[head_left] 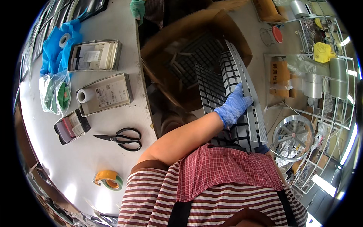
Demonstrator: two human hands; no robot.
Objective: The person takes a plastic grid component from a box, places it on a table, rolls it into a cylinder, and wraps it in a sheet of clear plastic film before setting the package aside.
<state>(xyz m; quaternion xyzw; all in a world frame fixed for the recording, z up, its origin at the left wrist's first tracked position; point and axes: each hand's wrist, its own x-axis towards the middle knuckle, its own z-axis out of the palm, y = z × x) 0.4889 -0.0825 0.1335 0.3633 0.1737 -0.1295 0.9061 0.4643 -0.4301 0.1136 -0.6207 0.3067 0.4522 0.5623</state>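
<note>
My left hand, in a blue knitted glove, is closed on the edge of a stack of long grey slatted panels. Black bars cross the panels in a grid. They slant from the cardboard box back toward my waist, their far ends over its opening. At the near end of the stack, part of my right hand shows in a dark blue glove. Its fingers are hidden by the panels. More dark grid panels lie inside the box.
Left of me, a white table holds black scissors, a tape dispenser, a label box and blue plastic. Another person's green-gloved hand is at the table's far edge. A floor fan and racks stand right.
</note>
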